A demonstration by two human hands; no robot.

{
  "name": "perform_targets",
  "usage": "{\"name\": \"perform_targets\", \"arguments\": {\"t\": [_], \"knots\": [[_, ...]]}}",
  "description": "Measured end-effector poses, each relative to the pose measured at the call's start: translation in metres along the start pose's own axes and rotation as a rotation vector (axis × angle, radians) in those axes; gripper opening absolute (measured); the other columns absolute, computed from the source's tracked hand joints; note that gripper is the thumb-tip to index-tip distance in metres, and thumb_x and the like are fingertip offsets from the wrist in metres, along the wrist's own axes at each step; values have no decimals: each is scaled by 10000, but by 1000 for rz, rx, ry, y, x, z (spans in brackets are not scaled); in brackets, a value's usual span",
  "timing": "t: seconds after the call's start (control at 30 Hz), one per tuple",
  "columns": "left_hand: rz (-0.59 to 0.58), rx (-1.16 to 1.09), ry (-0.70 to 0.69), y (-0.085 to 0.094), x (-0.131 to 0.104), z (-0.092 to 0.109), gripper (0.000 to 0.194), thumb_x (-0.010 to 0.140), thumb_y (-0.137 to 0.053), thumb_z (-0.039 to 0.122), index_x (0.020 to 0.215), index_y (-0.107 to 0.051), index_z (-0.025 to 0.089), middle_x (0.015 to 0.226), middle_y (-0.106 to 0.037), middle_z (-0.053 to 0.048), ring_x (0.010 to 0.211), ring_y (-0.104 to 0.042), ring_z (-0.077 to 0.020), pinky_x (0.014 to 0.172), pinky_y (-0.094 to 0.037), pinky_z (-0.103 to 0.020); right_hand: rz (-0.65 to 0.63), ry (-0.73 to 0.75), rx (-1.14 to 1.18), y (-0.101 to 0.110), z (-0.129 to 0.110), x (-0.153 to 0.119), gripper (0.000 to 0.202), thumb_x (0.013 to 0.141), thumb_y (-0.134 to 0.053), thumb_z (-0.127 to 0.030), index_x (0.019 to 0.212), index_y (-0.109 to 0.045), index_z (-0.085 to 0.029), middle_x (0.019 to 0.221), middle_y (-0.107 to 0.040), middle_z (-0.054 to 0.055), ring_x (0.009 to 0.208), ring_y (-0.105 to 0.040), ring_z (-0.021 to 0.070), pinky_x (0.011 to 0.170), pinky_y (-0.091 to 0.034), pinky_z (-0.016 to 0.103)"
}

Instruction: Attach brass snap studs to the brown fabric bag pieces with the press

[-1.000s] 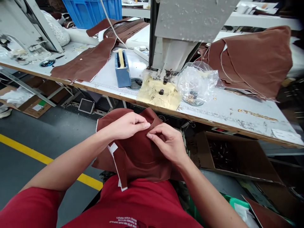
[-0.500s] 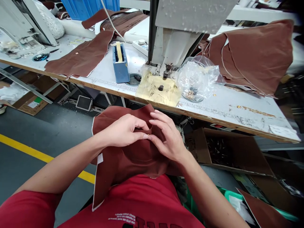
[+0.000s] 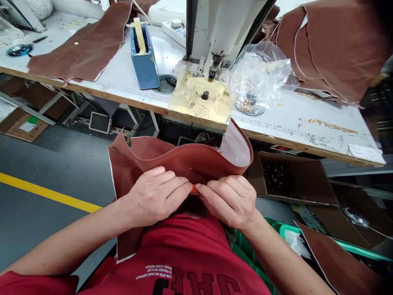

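A reddish-brown fabric panel [image 3: 181,157] with pale edges is held up in front of my body, bent into folds. My left hand [image 3: 161,194] grips its near fold, fingers curled over and thumb pressed in. Close to it on the right, my right hand [image 3: 230,196] pinches the same fold. A small orange-red spot [image 3: 194,189] shows between the two thumb tips; I cannot tell what it is. At the right, the panel's corner curls up and shows a pale underside. One flap hangs down on the left over my lap.
A press machine [image 3: 211,69] stands over a yellow taped pad [image 3: 184,102] at the bench's front edge. Left of it is a blue tape dispenser [image 3: 144,61]; right, a clear plastic bag [image 3: 260,78] with small metal pieces. Brown panels [image 3: 340,49] lie stacked at right. A cardboard box [image 3: 307,180] sits below.
Both hands have gone from fingertips inside the fold to a curled grip side by side. The panel has opened out upward and rightward, its right corner now standing up. The view has tilted down.
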State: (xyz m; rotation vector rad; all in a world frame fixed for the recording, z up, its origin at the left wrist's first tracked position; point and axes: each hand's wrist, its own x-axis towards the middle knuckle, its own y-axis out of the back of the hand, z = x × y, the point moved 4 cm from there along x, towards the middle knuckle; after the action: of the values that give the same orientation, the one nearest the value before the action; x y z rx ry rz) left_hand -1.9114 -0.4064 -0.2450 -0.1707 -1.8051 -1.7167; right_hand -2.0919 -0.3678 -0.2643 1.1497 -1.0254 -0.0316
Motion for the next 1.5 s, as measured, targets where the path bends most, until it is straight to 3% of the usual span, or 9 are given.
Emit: {"name": "perform_targets", "arguments": {"t": [0.27, 0.47, 0.77, 1.03, 1.1, 1.2, 1.33, 1.4, 1.5], "knots": [[12, 11, -44, -8, -4, 4, 199, 855, -625, 105, 1043, -690, 92, 1005, -785, -89, 717, -649, -188, 578, -406, -333, -17, -42, -46, 3, -7, -7, 246, 818, -711, -140, 1063, -712, -137, 884, -752, 18, 737, -542, 154, 617, -362, 328], [44, 33, -78, -11, -7, 6, 192, 898, -542, 128, 1019, -690, 110, 990, -792, -76, 705, -649, -171, 561, -404, -321, -60, -65, -68, -2, -7, -9, 192, 870, -656, -175, 1051, -716, -181, 946, -760, 1, 800, -593, 158, 664, -390, 335], [-9, 76, -1, -15, -6, 4, 194, 890, -584, 128, 1061, -674, 149, 1021, -787, -45, 725, -655, -150, 613, -422, -321, -65, -74, -59, -6, -2, -14, 188, 876, -683, -221, 1053, -694, -283, 939, -761, -23, 773, -627, 157, 674, -382, 354], [-1, -12, -52, -23, -10, 5, 209, 877, -557, 107, 1056, -662, 131, 1016, -780, -64, 692, -618, -151, 575, -363, -323, -97, -50, -50, -12, -8, -15, 165, 842, -716, -208, 1002, -684, -184, 864, -745, -2, 667, -543, 147, 603, -321, 365], [-60, -57, 5, -25, -5, -3, 196, 896, -533, 104, 1039, -661, 144, 989, -777, -51, 717, -638, -152, 605, -384, -320, -122, -84, -27, -13, -1, -7, 124, 852, -705, -206, 969, -677, -172, 840, -738, 7, 658, -543, 150, 595, -313, 366], [-194, -282, 242, -20, 19, -32, 159, 942, -525, 172, 1001, -672, 185, 945, -764, -17, 806, -683, -159, 696, -446, -297, -231, -240, 92, -7, 30, 22, 84, 894, -668, -248, 952, -684, -189, 870, -738, 16, 730, -602, 170, 640, -362, 351], [-286, -819, 556, 3, 64, -74, 135, 895, -638, 277, 997, -644, 190, 904, -744, -11, 804, -687, -157, 701, -494, -265, -415, -524, 574, 12, 79, 70, 181, 892, -670, -291, 1060, -700, -232, 1004, -744, 1, 880, -675, 190, 770, -475, 308], [-334, -1043, 624, 11, 77, -82, 186, 856, -674, 248, 1014, -604, 180, 868, -730, -10, 760, -673, -142, 665, -493, -248, -445, -631, 834, 19, 88, 82, 236, 868, -684, -287, 1094, -695, -219, 1053, -739, 8, 936, -685, 200, 805, -513, 304], [-401, -1227, 690, 11, 72, -80, 249, 833, -684, 219, 1047, -566, 171, 847, -705, -5, 721, -643, -119, 635, -477, -229, -435, -774, 1031, 13, 84, 76, 277, 848, -692, -290, 1107, -689, -191, 1049, -737, 33, 932, -685, 201, 790, -539, 304]]}}
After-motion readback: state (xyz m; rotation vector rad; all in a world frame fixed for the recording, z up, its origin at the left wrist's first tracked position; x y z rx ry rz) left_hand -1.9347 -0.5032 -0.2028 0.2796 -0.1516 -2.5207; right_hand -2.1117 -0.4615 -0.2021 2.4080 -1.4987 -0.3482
